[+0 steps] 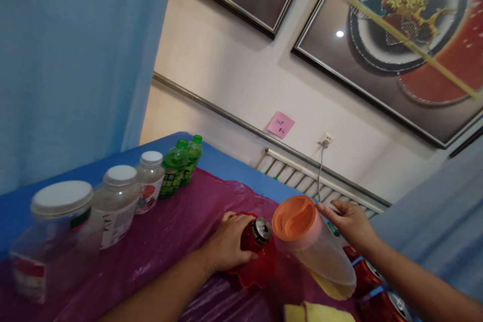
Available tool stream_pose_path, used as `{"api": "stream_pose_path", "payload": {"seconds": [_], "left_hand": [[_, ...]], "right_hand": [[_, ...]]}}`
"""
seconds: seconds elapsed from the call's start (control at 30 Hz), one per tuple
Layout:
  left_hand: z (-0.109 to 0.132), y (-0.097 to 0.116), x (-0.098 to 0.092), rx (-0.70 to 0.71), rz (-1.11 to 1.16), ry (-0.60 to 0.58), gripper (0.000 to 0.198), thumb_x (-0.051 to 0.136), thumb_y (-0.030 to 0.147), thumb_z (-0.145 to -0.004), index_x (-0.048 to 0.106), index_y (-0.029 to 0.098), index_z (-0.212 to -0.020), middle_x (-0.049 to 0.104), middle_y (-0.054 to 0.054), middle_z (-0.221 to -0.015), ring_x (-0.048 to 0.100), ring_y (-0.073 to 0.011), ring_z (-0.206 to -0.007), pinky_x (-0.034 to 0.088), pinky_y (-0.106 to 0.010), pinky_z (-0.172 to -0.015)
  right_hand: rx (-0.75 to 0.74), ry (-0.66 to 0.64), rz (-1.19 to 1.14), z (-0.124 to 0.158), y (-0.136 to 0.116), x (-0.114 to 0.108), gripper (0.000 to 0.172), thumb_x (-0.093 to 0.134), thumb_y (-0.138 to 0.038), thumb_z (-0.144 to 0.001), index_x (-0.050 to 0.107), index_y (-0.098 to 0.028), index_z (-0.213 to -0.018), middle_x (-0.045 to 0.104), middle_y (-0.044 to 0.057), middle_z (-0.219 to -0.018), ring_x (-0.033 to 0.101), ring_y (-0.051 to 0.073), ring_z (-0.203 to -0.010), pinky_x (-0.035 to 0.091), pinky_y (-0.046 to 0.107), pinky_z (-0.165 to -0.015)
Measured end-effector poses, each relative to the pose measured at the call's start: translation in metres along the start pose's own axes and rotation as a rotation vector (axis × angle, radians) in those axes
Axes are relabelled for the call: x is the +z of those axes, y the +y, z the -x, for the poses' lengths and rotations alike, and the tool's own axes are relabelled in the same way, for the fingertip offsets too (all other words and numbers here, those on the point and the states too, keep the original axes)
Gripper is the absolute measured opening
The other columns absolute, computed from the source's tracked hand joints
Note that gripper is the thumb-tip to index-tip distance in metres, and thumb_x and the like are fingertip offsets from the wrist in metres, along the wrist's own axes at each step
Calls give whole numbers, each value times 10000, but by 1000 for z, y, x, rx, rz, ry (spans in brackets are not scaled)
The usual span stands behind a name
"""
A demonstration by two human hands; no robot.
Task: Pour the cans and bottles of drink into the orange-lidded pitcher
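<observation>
My left hand [228,244] is wrapped round a dark red drink can [253,238] with an opened silver top. The can stands over a red dish with a wavy rim [253,280]. To its right, a cloudy clear pitcher [326,256] with an orange lid [296,219] leans over, its lid end towards the can. My right hand [350,224] is closed at the pitcher's upper side, fingertips against the edge by the lid. Part of that grip is hidden behind the pitcher. A folded yellow cloth [320,313] lies at the near edge of the view.
Along the left stand clear jars with white lids [121,196] and two green bottles [175,168]. Several red cans [366,276] are at the right, below my forearm. Purple plastic sheeting [158,256] covers the blue table [222,158]. A radiator [298,178] is behind.
</observation>
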State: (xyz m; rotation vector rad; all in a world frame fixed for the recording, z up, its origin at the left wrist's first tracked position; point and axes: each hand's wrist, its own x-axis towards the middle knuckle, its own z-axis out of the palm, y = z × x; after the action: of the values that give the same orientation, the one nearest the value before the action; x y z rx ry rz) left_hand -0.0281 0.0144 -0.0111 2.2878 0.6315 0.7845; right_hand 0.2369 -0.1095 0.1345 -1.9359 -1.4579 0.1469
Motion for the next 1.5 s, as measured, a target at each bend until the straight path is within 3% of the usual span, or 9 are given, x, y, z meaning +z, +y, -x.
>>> {"api": "stream_pose_path", "payload": {"seconds": [0.47, 1.5], "left_hand": [[0, 1, -1, 14, -13, -9, 640, 819, 381, -627, 590, 285, -1218, 694, -47, -1241, 606, -312, -1184, 311, -452, -1091], [0, -1, 1, 2, 9, 1, 701, 864, 310, -589, 592, 289, -1235, 684, -37, -1267, 590, -306, -1209, 281, -457, -1109]], "right_hand": [[0, 8, 6, 3, -4, 0, 572, 640, -688, -766, 375, -239, -529, 303, -65, -483, 278, 90, -456, 230, 227, -386], [32, -9, -1, 3, -3, 0, 577, 641, -701, -744, 348, -246, -543, 276, -69, -520, 270, 95, -486, 233, 229, -413]]}}
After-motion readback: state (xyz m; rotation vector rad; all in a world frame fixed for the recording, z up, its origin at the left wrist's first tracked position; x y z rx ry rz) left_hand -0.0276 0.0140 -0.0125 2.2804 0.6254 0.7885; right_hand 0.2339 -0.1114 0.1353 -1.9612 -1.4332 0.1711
